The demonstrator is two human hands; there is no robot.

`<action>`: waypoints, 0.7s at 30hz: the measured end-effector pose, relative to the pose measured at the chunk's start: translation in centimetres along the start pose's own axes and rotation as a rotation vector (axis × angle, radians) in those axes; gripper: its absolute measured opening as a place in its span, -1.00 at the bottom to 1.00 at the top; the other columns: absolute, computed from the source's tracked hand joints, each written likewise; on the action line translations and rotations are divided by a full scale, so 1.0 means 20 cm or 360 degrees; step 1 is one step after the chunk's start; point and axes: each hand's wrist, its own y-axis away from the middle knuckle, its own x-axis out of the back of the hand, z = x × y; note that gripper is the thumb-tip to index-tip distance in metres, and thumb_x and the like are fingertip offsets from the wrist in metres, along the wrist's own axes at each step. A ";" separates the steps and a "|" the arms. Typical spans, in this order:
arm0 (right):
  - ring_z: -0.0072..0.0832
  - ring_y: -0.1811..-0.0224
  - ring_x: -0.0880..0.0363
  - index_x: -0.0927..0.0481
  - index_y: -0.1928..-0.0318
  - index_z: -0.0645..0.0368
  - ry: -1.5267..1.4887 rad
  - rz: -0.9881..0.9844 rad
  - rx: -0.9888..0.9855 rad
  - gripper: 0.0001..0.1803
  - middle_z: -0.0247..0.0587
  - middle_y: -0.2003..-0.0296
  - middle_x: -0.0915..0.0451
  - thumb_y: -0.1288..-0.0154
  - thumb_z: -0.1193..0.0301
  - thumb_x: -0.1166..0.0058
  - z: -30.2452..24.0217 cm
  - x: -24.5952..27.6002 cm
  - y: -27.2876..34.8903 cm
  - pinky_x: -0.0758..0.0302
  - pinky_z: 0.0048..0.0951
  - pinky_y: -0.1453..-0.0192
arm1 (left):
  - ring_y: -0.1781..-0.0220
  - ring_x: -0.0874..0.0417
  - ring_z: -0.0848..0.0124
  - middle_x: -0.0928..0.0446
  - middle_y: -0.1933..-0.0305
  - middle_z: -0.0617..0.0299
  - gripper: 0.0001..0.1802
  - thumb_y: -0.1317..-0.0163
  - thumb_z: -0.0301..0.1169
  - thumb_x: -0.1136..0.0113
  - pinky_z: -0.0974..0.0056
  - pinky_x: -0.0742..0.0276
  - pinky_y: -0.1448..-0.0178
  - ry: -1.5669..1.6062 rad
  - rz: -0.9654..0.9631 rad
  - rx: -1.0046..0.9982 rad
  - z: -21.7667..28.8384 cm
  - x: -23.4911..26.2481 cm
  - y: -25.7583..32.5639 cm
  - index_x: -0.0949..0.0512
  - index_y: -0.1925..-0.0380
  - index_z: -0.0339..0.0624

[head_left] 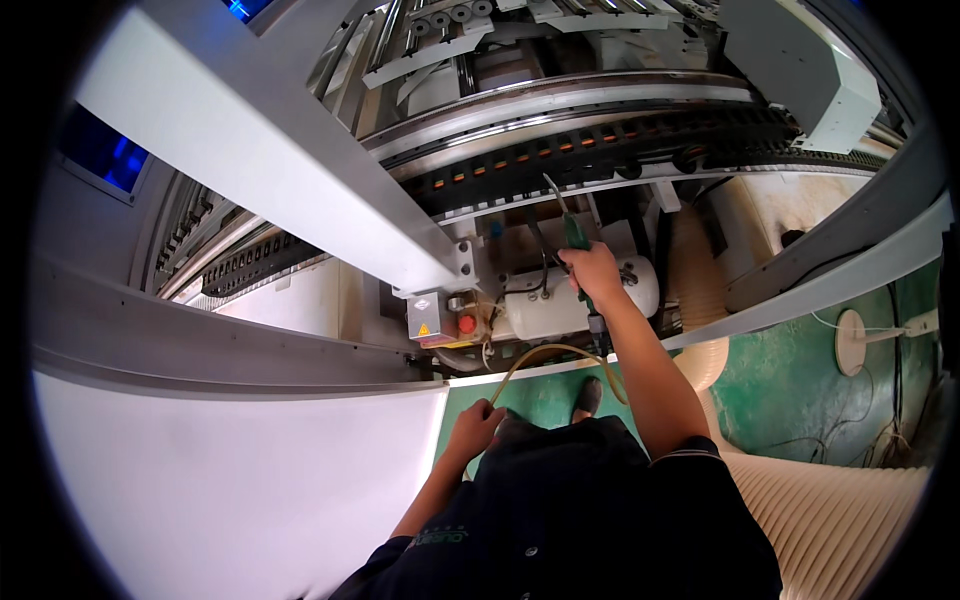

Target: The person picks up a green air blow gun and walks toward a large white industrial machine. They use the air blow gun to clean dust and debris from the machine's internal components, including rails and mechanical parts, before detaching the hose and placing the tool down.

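Note:
My right hand (592, 272) is wrapped round the handle of a green air blow gun (575, 232). The gun's thin metal nozzle (552, 188) points away from me, its tip near a black cable chain (530, 160) on the machine. A dark fitting (598, 330) hangs below the hand. From there a yellowish air hose (545, 350) loops over to the left. Low in front of my body, my left hand (474, 430) is closed round that hose. Behind the gun lies a white cylindrical tank (535, 308).
A thick white frame beam (290, 150) slants down at left, above a grey box with a warning label (427, 318). A white panel (240, 470) stands at lower left. Ribbed ducts (830, 510) and a round-based stand (850, 343) are on the green floor at right.

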 end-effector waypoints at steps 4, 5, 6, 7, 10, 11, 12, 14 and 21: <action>-0.40 0.73 -0.42 -0.46 0.55 0.30 -0.0256 -0.0073 -0.0003 -0.73 -0.17 0.67 -0.43 -0.14 0.37 -0.16 -0.15 0.05 -0.17 -0.30 -0.33 0.64 | 0.38 -0.63 0.01 -0.57 0.50 -0.06 -0.56 -0.23 -0.07 -0.18 0.05 -0.49 0.26 0.0022 0.0025 0.0037 0.09 0.00 -0.02 -0.50 0.42 -0.32; -0.41 0.73 -0.42 -0.46 0.55 0.28 -0.0298 -0.0132 -0.0046 -0.74 -0.18 0.67 -0.42 -0.14 0.37 -0.16 -0.21 0.03 -0.20 -0.31 -0.33 0.65 | 0.39 -0.61 0.08 -0.57 0.50 -0.04 -0.57 -0.24 -0.08 -0.18 0.09 -0.48 0.26 0.0012 0.0049 0.0057 0.07 -0.01 -0.01 -0.50 0.41 -0.32; -0.41 0.73 -0.42 -0.45 0.54 0.27 -0.0343 -0.0171 -0.0080 -0.74 -0.18 0.66 -0.42 -0.14 0.36 -0.17 -0.27 0.02 -0.24 -0.31 -0.33 0.65 | 0.40 -0.59 0.15 -0.57 0.49 -0.03 -0.57 -0.26 -0.10 -0.19 0.12 -0.46 0.26 -0.0005 0.0065 0.0058 0.05 -0.01 -0.02 -0.50 0.41 -0.33; -0.42 0.73 -0.43 -0.44 0.54 0.23 -0.0418 -0.0188 -0.0127 -0.74 -0.21 0.64 -0.42 -0.14 0.35 -0.17 -0.29 0.01 -0.30 -0.34 -0.33 0.66 | 0.41 -0.57 0.22 -0.56 0.48 -0.01 -0.58 -0.27 -0.11 -0.19 0.15 -0.45 0.26 -0.0023 0.0079 0.0060 0.03 -0.01 -0.03 -0.50 0.40 -0.33; -0.40 0.71 -0.44 -0.40 0.54 0.20 -0.0344 -0.0172 -0.0112 -0.73 -0.23 0.62 -0.41 -0.16 0.34 -0.16 -0.44 -0.03 -0.40 -0.35 -0.30 0.66 | 0.41 -0.57 0.22 -0.57 0.47 0.00 -0.59 -0.27 -0.11 -0.20 0.16 -0.46 0.25 -0.0020 0.0113 0.0045 -0.06 -0.01 -0.06 -0.51 0.39 -0.33; -0.40 0.71 -0.44 -0.40 0.54 0.20 -0.0358 -0.0177 -0.0062 -0.73 -0.23 0.62 -0.40 -0.16 0.34 -0.15 -0.49 -0.03 -0.42 -0.35 -0.30 0.65 | 0.40 -0.58 0.22 -0.57 0.46 0.00 -0.59 -0.27 -0.12 -0.20 0.16 -0.47 0.23 0.0000 0.0104 0.0050 -0.06 0.01 -0.06 -0.52 0.37 -0.33; -0.40 0.71 -0.43 -0.40 0.53 0.20 -0.0372 -0.0183 -0.0013 -0.73 -0.23 0.62 -0.40 -0.16 0.35 -0.15 -0.53 -0.03 -0.43 -0.35 -0.30 0.65 | 0.40 -0.58 0.22 -0.58 0.46 0.00 -0.59 -0.27 -0.11 -0.20 0.16 -0.47 0.23 0.0007 0.0110 0.0026 -0.05 0.03 -0.07 -0.52 0.37 -0.33; -0.40 0.72 -0.42 -0.40 0.52 0.22 -0.0236 -0.0257 0.0000 -0.74 -0.23 0.63 -0.39 -0.18 0.35 -0.13 -0.60 -0.04 -0.43 -0.36 -0.30 0.66 | 0.40 -0.58 0.21 -0.58 0.45 -0.01 -0.59 -0.28 -0.11 -0.19 0.16 -0.47 0.23 0.0032 0.0105 -0.0010 -0.05 0.07 -0.10 -0.52 0.37 -0.33; -0.40 0.75 -0.39 -0.44 0.53 0.24 0.0084 -0.0231 -0.0141 -0.75 -0.21 0.64 -0.39 -0.17 0.36 -0.13 -0.34 -0.03 -0.29 -0.33 -0.33 0.70 | 0.31 -0.62 -0.03 -0.59 0.39 -0.09 -0.54 -0.26 -0.02 -0.12 0.04 -0.47 0.20 -0.0066 -0.0113 -0.0157 -0.01 0.19 -0.30 -0.50 0.35 -0.28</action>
